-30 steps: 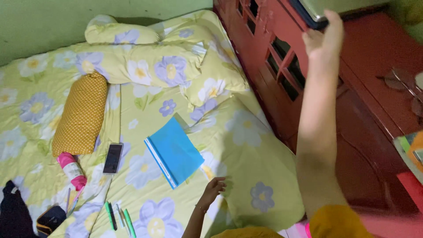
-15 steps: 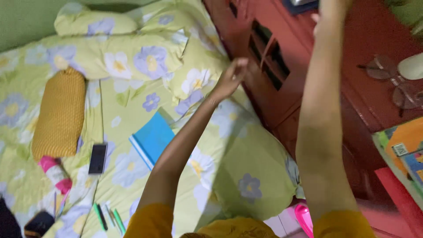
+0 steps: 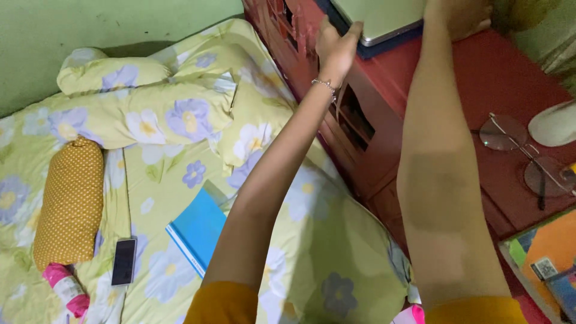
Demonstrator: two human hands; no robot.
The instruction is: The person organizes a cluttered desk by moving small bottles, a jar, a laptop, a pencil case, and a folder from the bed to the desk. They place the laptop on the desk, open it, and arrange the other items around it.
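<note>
Both arms now stretch to the far end of the red wooden cabinet (image 3: 516, 78), the left hand (image 3: 336, 45) having risen from the bed (image 3: 336, 240) to join the right hand (image 3: 465, 18) at a closed grey laptop (image 3: 384, 18) lying on a dark blue sleeve (image 3: 384, 47). Left fingers are pressed together and hooked on the laptop's near left corner, thumb below, apparently to steady that edge; the right hand rests at the right edge, partly cut off by the frame, so whether its fingers grip cannot be told. Spectacles (image 3: 516, 141) lie on the cabinet top at right, near a pale rounded object (image 3: 555, 123) and a colourful book (image 3: 549, 258). On the floral bed at left lie a blue folder (image 3: 198, 231), a black phone (image 3: 124, 261), a yellow dotted bolster (image 3: 71, 201) and a pink-capped bottle (image 3: 66, 288), well apart from both hands.
</note>
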